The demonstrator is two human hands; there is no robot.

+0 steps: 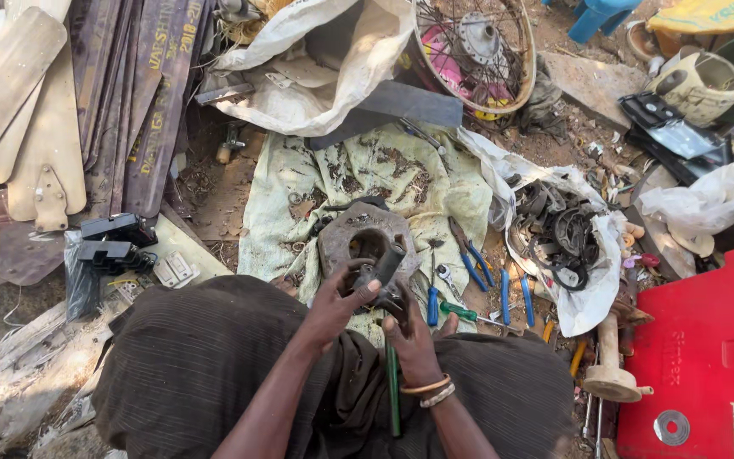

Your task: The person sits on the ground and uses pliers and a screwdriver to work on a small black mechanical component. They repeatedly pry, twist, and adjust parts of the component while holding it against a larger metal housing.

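Two hands work on one small dark metal part (381,274) over the rusty metal plate (367,242) on the cloth (299,187). The left hand (335,303) grips the part. The right hand (414,333) pinches it from below. It could slip and fall among the pliers (469,255).

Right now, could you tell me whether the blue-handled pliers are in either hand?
No, the blue-handled pliers lie on the cloth, apart from both hands on the metal part.

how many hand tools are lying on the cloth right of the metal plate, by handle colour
Blue-handled pliers: 1
Second blue-handled tool, head hidden: 1
Blue-handled screwdriver: 1
Green-handled screwdriver: 1
Bare metal spanner: 1
Total: 5, lying beside the metal plate that the left hand and right hand work at.
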